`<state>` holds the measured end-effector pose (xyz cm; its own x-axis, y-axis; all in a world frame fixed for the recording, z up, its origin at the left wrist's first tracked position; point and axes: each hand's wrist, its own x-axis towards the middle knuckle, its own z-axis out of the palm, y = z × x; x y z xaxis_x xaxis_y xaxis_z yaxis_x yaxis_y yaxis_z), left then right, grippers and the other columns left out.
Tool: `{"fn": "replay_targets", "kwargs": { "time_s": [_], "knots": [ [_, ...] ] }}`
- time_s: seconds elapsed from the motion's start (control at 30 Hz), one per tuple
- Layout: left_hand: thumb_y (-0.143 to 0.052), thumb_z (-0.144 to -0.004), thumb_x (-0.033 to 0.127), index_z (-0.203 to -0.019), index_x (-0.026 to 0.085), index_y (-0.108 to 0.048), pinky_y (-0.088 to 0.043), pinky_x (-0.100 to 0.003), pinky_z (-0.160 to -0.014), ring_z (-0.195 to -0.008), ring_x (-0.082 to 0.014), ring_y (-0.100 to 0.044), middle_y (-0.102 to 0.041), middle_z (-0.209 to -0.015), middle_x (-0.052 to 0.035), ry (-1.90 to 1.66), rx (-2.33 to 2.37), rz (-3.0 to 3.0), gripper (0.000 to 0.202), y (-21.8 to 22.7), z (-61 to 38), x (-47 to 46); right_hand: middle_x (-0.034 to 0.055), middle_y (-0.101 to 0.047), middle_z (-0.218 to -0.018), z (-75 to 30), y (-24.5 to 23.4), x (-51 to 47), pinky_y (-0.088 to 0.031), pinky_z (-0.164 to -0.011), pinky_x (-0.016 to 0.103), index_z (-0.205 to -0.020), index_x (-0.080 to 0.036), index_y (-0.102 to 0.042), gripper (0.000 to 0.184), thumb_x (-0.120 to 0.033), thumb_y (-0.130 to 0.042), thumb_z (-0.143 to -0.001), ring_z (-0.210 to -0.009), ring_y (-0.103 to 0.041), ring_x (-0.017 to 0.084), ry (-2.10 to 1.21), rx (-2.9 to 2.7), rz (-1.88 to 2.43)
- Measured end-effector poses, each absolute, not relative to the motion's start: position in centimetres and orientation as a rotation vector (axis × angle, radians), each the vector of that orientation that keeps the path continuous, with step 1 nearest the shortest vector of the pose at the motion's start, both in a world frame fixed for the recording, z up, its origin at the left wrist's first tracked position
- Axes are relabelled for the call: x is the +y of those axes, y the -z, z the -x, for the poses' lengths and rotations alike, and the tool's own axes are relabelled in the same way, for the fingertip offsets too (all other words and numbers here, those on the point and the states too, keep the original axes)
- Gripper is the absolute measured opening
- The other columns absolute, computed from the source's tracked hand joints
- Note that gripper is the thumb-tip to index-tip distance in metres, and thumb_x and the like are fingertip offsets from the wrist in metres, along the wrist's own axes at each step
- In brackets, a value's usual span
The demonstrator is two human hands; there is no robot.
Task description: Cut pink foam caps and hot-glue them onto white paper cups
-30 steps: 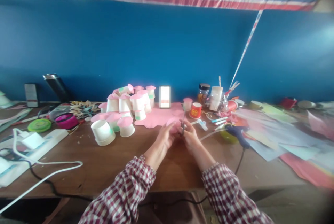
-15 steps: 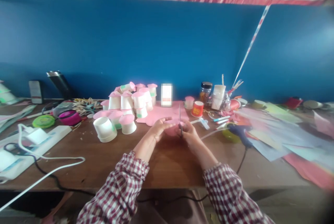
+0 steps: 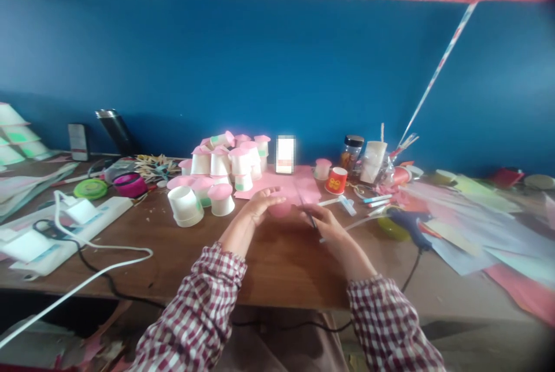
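My left hand (image 3: 258, 207) pinches a small pink paper piece (image 3: 280, 209) with a rounded edge, above the brown table. To its right, my right hand (image 3: 326, 223) is closed around a pair of scissors (image 3: 310, 217), with the thin blades pointing up and away and slightly blurred. The blades are apart from the piece in my left hand. Behind both hands lies a larger pink sheet (image 3: 306, 181). Left of my left hand stand several white paper cups with pink paper tops (image 3: 221, 199), and a bare white cup (image 3: 185, 206) is upside down at their front.
A lit phone (image 3: 285, 155) stands at the back. Right of it are a red cup (image 3: 336, 180), a dark-lidded jar (image 3: 352, 152), a glue gun (image 3: 410, 227) with its cord, and loose paper sheets (image 3: 466, 245). A power strip (image 3: 87, 232) with white cables lies at left.
My right hand has drawn the scissors away from the pink paper piece to the right, and the blades have tilted. My left hand still holds the piece. The camera view has shifted slightly left.
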<state>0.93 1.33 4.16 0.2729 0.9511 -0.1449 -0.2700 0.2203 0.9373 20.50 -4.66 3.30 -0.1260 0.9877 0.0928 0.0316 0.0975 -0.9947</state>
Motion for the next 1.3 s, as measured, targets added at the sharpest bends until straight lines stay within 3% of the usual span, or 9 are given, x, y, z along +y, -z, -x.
{"fn": "replay_targets", "kwargs": {
  "time_s": [0.13,0.3,0.67,1.3],
  "knots": [
    [-0.082,-0.056,0.019,-0.111,0.017,-0.056,-0.045,-0.020,-0.051,-0.059,-0.0116,-0.060,-0.066,-0.076,-0.0025,-0.980,0.889,-0.931,0.061,-3.6,-0.1,1.8,-0.0017,-0.057,-0.058,-20.4,-3.5,-4.9,-0.038,-0.052,0.024,-0.089,-0.014,-0.070,0.037,-0.044,-0.072,-0.066,-0.055,-0.048,0.011,-1.296,-1.532,1.089],
    [-0.082,-0.056,0.017,-0.111,0.016,-0.056,-0.047,-0.021,-0.050,-0.060,-0.0125,-0.061,-0.067,-0.081,-0.0043,-0.987,0.904,-0.913,0.061,-3.3,-0.5,1.8,-0.0024,-0.055,-0.057,-20.4,-3.0,-4.7,-0.036,-0.051,0.023,-0.097,-0.012,-0.069,0.041,-0.042,-0.069,-0.070,-0.053,-0.048,0.010,-1.304,-1.566,1.082],
    [-0.084,-0.053,0.017,-0.112,0.019,-0.058,-0.046,-0.021,-0.050,-0.064,-0.0141,-0.063,-0.069,-0.092,-0.0062,-0.950,0.927,-0.907,0.065,-2.8,-0.4,2.1,-0.0026,-0.054,-0.055,-20.3,-2.6,-4.5,-0.038,-0.050,0.024,-0.095,-0.012,-0.070,0.040,-0.042,-0.070,-0.068,-0.051,-0.048,0.010,-1.322,-1.552,1.084],
    [-0.082,-0.055,0.018,-0.111,0.016,-0.057,-0.046,-0.021,-0.053,-0.067,-0.0136,-0.062,-0.068,-0.087,-0.0062,-0.917,0.933,-0.893,0.061,-3.2,-0.4,1.8,-0.0028,-0.053,-0.056,-20.7,-2.3,-4.2,-0.034,-0.049,0.023,-0.100,-0.010,-0.067,0.043,-0.042,-0.067,-0.072,-0.051,-0.047,0.009,-1.315,-1.611,1.115]
  ]
}}
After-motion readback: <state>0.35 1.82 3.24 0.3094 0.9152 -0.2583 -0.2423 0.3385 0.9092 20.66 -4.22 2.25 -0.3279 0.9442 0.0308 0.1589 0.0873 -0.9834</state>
